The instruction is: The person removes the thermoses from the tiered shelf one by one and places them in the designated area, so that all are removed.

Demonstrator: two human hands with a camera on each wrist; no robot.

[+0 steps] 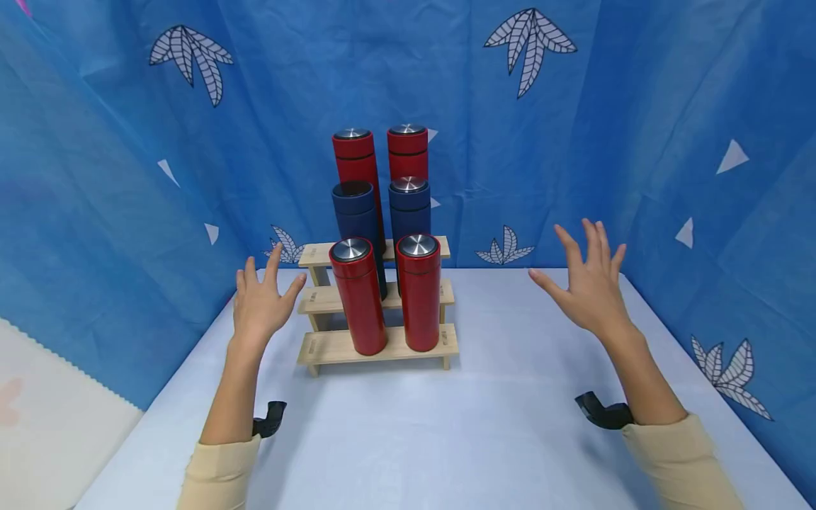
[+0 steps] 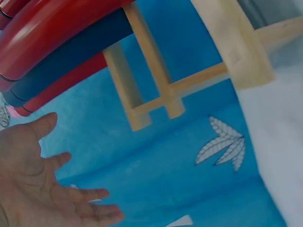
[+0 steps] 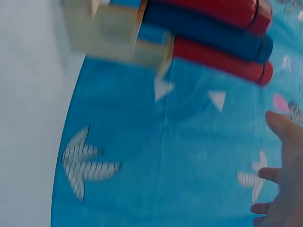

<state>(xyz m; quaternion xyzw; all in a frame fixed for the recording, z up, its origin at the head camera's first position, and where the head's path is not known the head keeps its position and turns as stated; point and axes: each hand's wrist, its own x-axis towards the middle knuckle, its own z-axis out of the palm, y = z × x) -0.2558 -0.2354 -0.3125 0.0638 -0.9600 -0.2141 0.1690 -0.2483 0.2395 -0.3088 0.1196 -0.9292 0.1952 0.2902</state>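
My left hand point(image 1: 260, 306) hovers over the table left of a three-step wooden rack point(image 1: 328, 347), fingers spread and holding nothing. On the far right, my right hand point(image 1: 589, 290) is raised with its fingers apart, well away from the rack. Two red thermos bottles stand on the front step, a left one point(image 1: 360, 304) and a right one point(image 1: 421, 301). Behind them, a dark-lidded blue thermos point(image 1: 353, 212) and a silver-lidded blue thermos point(image 1: 410, 209) stand on the middle step. Two more red thermoses point(image 1: 354, 152) point(image 1: 408, 152) are partly hidden at the back. All bottles are upright.
A pale tablecloth point(image 1: 446, 439) covers the table. Blue curtains with leaf prints point(image 1: 287, 127) hang behind and on both sides. A black wrist mount point(image 1: 602, 412) sticks out from the right forearm, and another point(image 1: 270, 419) from the left.
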